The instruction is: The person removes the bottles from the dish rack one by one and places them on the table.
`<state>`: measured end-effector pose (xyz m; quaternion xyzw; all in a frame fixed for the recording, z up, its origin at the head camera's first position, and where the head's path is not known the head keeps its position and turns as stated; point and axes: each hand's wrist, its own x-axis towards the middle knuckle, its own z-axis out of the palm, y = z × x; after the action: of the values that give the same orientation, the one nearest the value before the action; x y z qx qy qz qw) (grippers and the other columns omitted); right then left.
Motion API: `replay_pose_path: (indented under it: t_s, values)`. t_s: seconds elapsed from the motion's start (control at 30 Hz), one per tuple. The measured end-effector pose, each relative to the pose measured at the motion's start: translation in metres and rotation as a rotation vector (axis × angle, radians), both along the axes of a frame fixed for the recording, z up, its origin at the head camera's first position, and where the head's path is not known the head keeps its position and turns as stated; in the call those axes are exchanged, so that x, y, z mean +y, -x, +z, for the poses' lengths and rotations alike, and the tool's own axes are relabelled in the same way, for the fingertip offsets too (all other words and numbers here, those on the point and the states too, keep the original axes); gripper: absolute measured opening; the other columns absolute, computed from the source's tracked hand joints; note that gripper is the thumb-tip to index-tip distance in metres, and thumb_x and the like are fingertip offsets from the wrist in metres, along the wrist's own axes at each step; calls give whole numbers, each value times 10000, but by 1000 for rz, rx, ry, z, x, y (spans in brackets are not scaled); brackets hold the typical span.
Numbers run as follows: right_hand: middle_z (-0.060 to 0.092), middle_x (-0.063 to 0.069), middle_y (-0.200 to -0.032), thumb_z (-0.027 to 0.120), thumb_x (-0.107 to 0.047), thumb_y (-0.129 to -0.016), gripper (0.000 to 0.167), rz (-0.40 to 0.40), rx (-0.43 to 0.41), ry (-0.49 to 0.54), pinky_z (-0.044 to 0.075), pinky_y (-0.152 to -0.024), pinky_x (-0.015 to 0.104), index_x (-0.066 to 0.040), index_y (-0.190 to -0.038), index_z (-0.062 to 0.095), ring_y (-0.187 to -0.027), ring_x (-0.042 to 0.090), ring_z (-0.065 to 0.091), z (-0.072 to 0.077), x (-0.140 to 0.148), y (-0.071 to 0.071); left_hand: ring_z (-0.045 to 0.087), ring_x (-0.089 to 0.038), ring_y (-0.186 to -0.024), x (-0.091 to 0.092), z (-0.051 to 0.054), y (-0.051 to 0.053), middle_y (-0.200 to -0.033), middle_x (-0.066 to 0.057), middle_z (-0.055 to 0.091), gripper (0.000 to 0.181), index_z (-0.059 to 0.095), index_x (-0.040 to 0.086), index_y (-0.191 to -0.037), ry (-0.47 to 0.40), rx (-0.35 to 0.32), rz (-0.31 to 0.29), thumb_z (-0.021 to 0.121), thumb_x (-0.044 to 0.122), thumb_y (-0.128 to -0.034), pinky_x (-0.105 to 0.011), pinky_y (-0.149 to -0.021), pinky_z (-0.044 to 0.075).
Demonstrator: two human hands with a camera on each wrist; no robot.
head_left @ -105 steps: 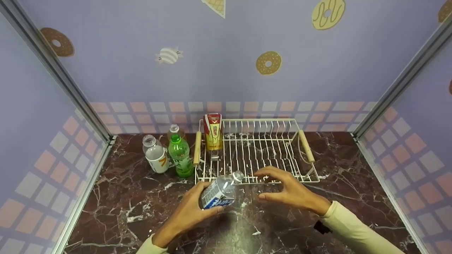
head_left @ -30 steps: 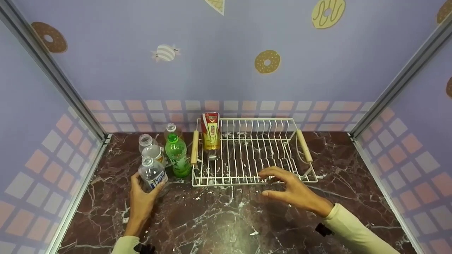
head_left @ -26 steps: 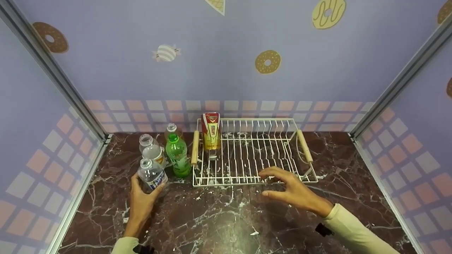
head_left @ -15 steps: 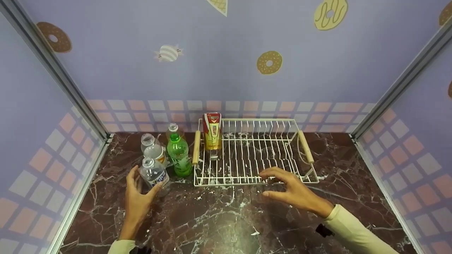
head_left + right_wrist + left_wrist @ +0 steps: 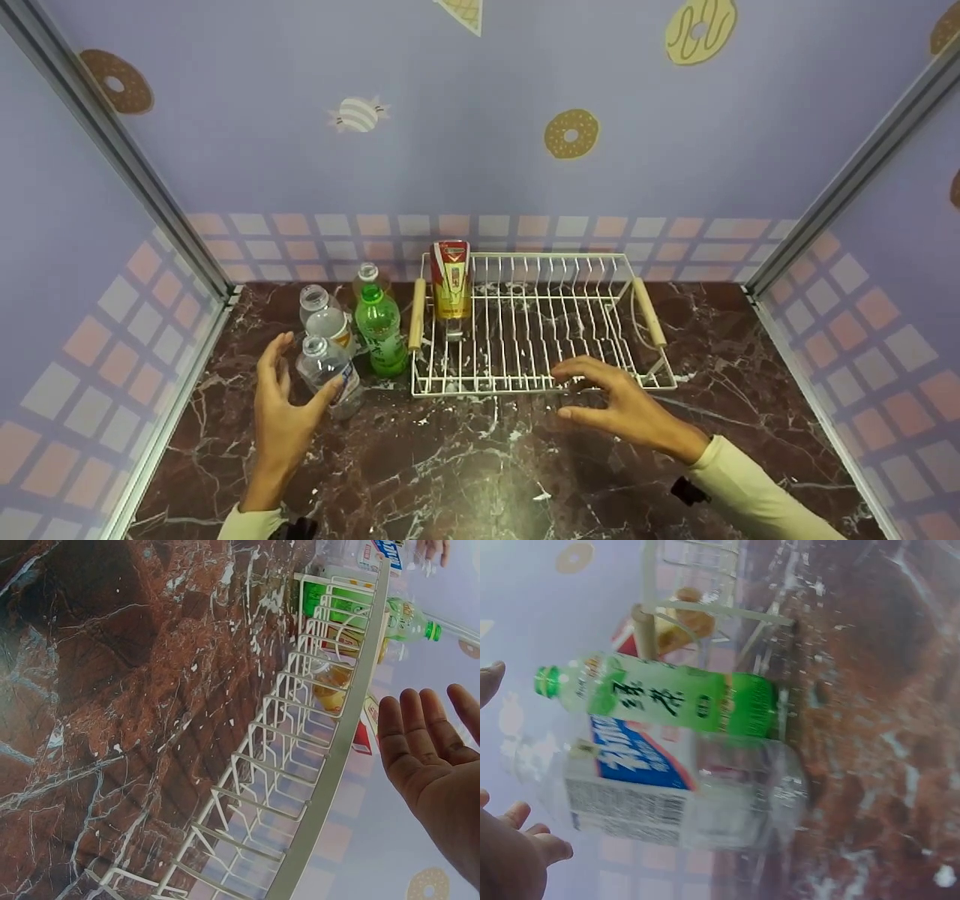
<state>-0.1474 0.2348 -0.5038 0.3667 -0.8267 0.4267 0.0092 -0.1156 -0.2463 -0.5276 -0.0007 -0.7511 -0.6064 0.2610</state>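
Note:
A clear plastic bottle (image 5: 315,367) with a blue and white label (image 5: 641,757) stands upright on the counter, at the front of a group of bottles. My left hand (image 5: 281,420) is spread around its near left side; in the left wrist view the fingers are apart from the bottle. Right beside it is a green tea bottle (image 5: 381,337) with a green cap. Behind stand a clear bottle with a white and orange label (image 5: 322,319) and another clear-necked one (image 5: 367,277), partly hidden. My right hand (image 5: 630,409) hovers at the rack's front edge, fingers relaxed, holding nothing.
A white wire dish rack (image 5: 330,765) with wooden handles (image 5: 418,315) stands against the back wall. Inside its left end is a red and yellow package (image 5: 451,281). Dark marbled counter (image 5: 465,472) lies in front, with patterned walls on both sides.
My left hand first held the blue-labelled bottle tilted before the rack. The bottle moved left and was set down by the others; the fingers then spread and drew back left. My right hand barely moved.

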Motion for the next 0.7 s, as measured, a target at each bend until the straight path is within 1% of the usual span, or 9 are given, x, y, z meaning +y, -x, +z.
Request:
replay_pose_path:
  t_s: [0.1, 0.23, 0.27, 0.3, 0.37, 0.4, 0.47, 0.6, 0.7]
  values:
    - [709, 126, -1415, 854, -220, -975, 511, 4, 1, 3, 565, -1134, 541, -39, -1420, 681, -1282, 315, 686, 0, 0, 0, 242, -327, -1664, 3, 13, -1, -1731, -139, 364, 1011, 348, -15, -1669, 37, 23, -7, 918, -77, -837, -447, -1377, 190]
    - [708, 131, -1415, 856, -192, -972, 505, 11, 17, 15, 559, -1151, 489, -26, -1415, 679, -1283, 328, 686, 0, 2, 0, 236, -362, -1660, 10, 28, -3, -1748, -168, 329, 1030, 360, -9, -1670, 87, 64, -35, 923, -94, -812, -479, -1379, 179]
    - [709, 130, -1412, 857, -181, -970, 504, 12, 23, 18, 562, -1148, 484, -21, -1412, 678, -1278, 334, 688, 0, 2, 1, 247, -381, -1651, 12, 31, -3, -1748, -190, 322, 1034, 361, -13, -1669, 108, 77, -43, 925, -97, -806, -498, -1373, 203]
    - [709, 133, -1411, 859, -174, -967, 505, 12, 26, 20, 562, -1150, 473, -13, -1410, 678, -1279, 336, 688, -1, 2, 1, 295, -404, -1624, 15, 33, -3, -1748, -208, 320, 1037, 362, -18, -1667, 129, 88, -54, 927, -96, -802, -487, -1355, 272]
    - [711, 130, -1408, 861, -169, -963, 506, 9, 32, 19, 567, -1142, 480, -1, -1404, 678, -1276, 332, 690, -1, 3, 1, 338, -443, -1588, 22, 35, -3, -1737, -254, 325, 1037, 359, -31, -1662, 185, 117, -73, 931, -83, -798, -538, -1324, 337]
    - [711, 128, -1407, 860, -171, -965, 505, 9, 33, 17, 567, -1142, 482, 2, -1402, 677, -1278, 328, 690, -2, 3, 1, 352, -458, -1575, 25, 35, -3, -1728, -277, 332, 1034, 361, -37, -1657, 215, 134, -81, 934, -72, -797, -541, -1317, 350]
    - [710, 138, -1405, 861, -168, -963, 506, 8, 29, 16, 567, -1141, 492, 4, -1402, 676, -1279, 318, 689, -2, 3, 2, 361, -496, -1562, 31, 35, -3, -1711, -310, 345, 1028, 367, -48, -1648, 268, 171, -99, 939, -47, -794, -611, -1299, 352]
    - [710, 161, -1398, 859, -164, -967, 495, 9, 33, 19, 574, -1131, 489, -11, -1403, 681, -1276, 311, 689, -3, 4, 2, 315, -520, -1584, 40, 33, -2, -1691, -324, 373, 1020, 387, -53, -1632, 316, 218, -133, 945, -14, -780, -720, -1309, 234]
    - [717, 144, -1389, 862, -153, -963, 489, 11, 41, 26, 584, -1116, 456, -26, -1401, 686, -1263, 321, 692, -4, 5, 2, 321, -516, -1577, 46, 30, -2, -1690, -314, 382, 1025, 400, -49, -1627, 333, 214, -151, 954, 12, -767, -793, -1265, 242]
